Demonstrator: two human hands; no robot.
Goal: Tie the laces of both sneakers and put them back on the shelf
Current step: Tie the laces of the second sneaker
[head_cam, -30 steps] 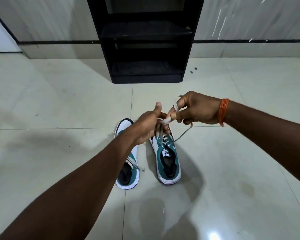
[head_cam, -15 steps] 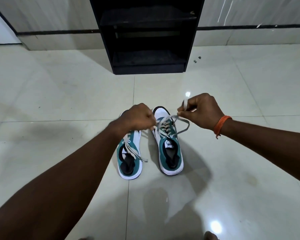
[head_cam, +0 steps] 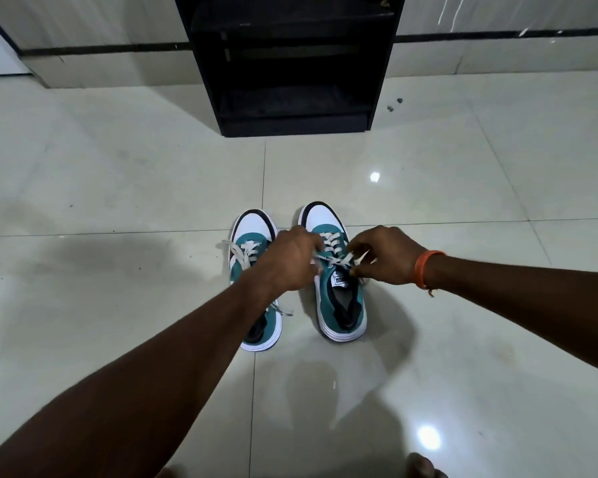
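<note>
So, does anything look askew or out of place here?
Only the left teal-and-white sneaker: its pale laces lie loose, spilling off both sides. Two small dark specks sit on the glossy floor tiles.

floor (head_cam: 118,188): tiled | on it: two sneakers (head_cam: 339,298), shelf (head_cam: 290,125)

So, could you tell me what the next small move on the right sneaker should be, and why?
Probably draw the knot snug: both hands, left hand and right hand, pinch the laces low over the right sneaker, while the left sneaker looks untied.
</note>
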